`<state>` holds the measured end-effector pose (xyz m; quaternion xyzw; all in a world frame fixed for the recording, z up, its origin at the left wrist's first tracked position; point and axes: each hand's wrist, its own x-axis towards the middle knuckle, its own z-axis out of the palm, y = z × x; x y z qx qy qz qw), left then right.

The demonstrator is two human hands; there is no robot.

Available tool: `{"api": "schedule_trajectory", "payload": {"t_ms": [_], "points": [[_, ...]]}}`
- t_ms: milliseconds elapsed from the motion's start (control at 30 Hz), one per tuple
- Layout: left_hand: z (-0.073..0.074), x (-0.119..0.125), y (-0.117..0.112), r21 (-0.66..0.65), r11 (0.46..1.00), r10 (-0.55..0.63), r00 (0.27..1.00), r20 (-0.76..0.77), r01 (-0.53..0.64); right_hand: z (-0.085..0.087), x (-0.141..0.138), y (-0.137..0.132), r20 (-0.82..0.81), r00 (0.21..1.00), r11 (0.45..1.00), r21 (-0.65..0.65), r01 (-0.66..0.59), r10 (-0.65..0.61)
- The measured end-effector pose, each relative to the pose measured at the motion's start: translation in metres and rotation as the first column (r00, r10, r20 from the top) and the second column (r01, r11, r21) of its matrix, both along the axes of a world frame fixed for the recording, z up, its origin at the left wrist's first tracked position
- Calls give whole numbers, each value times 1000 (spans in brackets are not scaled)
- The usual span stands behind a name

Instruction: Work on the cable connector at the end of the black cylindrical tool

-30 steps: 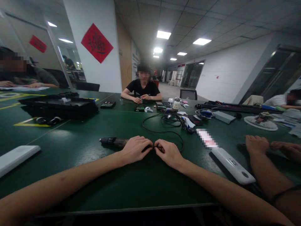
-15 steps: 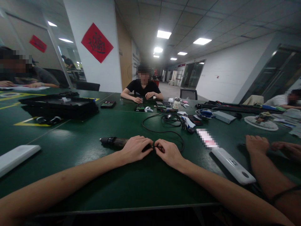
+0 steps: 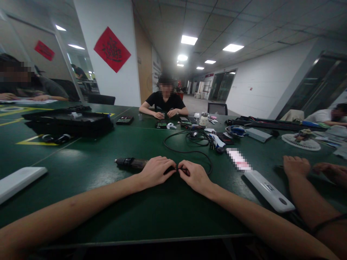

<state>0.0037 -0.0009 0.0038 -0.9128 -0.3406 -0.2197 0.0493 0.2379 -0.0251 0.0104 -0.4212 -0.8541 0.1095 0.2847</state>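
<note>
My left hand (image 3: 157,171) is closed over the rear end of a dark, cylindrical electric screwdriver (image 3: 132,163), which lies on the green table with its tip pointing left. Close beside it, my right hand (image 3: 196,177) pinches the end of a black cable (image 3: 208,159). The fingertips of both hands almost meet, and a small dark piece shows in the narrow gap between them. Whether the cable end is joined to the screwdriver is hidden by my fingers. From my right hand the cable loops away to a coil farther back on the table.
A white elongated device (image 3: 268,191) lies to the right, near another person's hand (image 3: 296,167). At left are a white case (image 3: 21,182) and a large black tray (image 3: 67,124). Opposite sits a person (image 3: 165,103) among circuit boards. A white fan-like disc (image 3: 300,142) rests at far right.
</note>
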Motion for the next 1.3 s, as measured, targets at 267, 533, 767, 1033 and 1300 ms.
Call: {"api": "schedule_trajectory", "payload": {"t_ms": [267,533,767,1033,1300], "points": [[2,-1,-2,-11,999,-46,999,0,46,1,0,0,0,1000,1000,6,-5,5],[2,0,-3,-11,1000,-23,1000,0,23,1,0,-1,8,1000,1000,7,-3,3],[2,-1,-2,-7,1000,24,1000,-2,-24,2,1,-1,8,1000,1000,6,-8,8],[-1,-1,0,15,1000,26,1000,-6,-26,3,1,-1,12,1000,1000,10,-3,3],[1,-1,-1,-3,1000,12,1000,2,-12,2,0,-1,14,1000,1000,15,2,-2]]}}
